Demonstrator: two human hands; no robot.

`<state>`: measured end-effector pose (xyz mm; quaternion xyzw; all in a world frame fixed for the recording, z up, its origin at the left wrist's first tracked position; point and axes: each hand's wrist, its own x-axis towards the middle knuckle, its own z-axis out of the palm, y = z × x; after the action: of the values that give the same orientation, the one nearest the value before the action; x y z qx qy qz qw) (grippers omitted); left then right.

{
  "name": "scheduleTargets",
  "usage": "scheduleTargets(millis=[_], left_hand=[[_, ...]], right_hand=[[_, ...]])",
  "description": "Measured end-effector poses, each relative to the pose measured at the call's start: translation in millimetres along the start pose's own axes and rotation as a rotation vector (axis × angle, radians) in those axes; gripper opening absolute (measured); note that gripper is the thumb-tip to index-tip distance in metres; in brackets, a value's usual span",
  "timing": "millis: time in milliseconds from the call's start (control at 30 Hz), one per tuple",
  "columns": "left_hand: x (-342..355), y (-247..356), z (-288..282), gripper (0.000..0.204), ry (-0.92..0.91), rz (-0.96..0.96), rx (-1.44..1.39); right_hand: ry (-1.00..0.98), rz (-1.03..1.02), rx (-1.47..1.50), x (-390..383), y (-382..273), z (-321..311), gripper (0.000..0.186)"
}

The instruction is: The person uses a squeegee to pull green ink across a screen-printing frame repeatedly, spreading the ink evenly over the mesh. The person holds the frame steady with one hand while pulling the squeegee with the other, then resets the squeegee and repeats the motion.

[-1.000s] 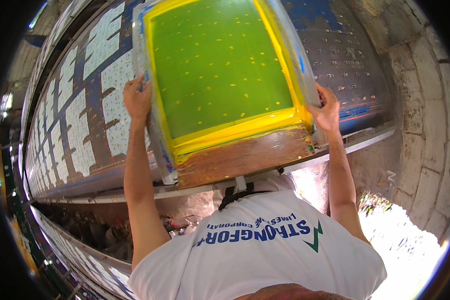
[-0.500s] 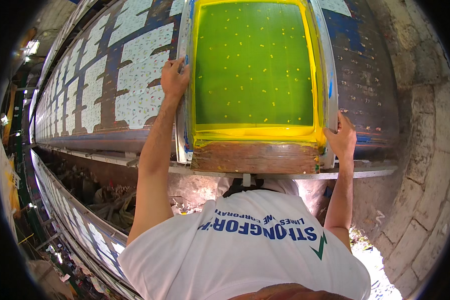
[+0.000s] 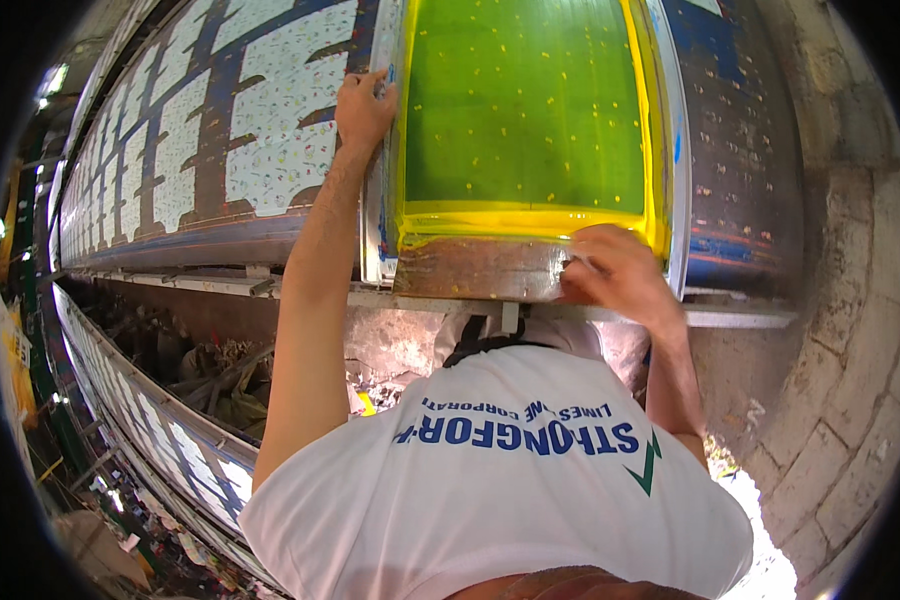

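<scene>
A printing screen [image 3: 525, 110] with green mesh dotted in yellow lies in front of me, in a pale metal frame [image 3: 678, 170]. Yellow ink [image 3: 500, 220] borders the mesh along its near and right sides. My left hand [image 3: 367, 112] is closed on the frame's left rail. Across the near end of the screen lies a wooden squeegee [image 3: 470, 268], a wide brown board. The fingers of my right hand [image 3: 625, 280] are curled over its right end, slightly smeared by motion; my palm hides that corner.
Left of the screen, the long dark printing table [image 3: 200, 235] carries several white patterned fabric pieces [image 3: 290, 110]. Its dark surface continues on the right. A metal rail [image 3: 310, 293] follows the near edge. A block wall [image 3: 840, 290] stands at far right.
My right hand has left the frame's right rail and moved inward onto the squeegee. The left hand still holds the left rail. The screen and squeegee appear higher in view.
</scene>
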<state>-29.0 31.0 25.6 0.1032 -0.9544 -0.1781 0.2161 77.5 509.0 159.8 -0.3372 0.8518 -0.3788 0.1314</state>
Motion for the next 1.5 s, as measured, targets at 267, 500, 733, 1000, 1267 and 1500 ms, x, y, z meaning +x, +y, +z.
scheduleTargets(millis=[267,500,733,1000,1267,1500], left_hand=[[8.2,-46.6,15.2,0.040,0.017,-0.040,-0.096],[-5.2,-28.8,18.6,0.035,-0.007,-0.050,-0.113],[2.9,-29.7,8.7,0.026,0.011,-0.086,-0.176],[10.3,-9.1,13.7,0.025,-0.015,-0.063,-0.133],[29.9,20.6,17.1,0.022,-0.024,-0.016,-0.016],[31.8,37.1,31.0,0.019,-0.068,-0.016,0.001]], right_hand=[[-0.323,0.013,-0.320,51.8,-58.5,57.0,0.058],[0.059,0.013,-0.593,45.8,-55.2,101.1,0.032],[0.212,0.087,-0.692,111.6,-7.5,119.2,0.024],[0.044,0.195,-0.868,317.8,87.8,23.2,0.031],[0.222,0.059,-0.770,510.7,201.5,-55.4,0.030],[-0.036,-0.009,-0.852,570.5,266.8,-119.1,0.035]])
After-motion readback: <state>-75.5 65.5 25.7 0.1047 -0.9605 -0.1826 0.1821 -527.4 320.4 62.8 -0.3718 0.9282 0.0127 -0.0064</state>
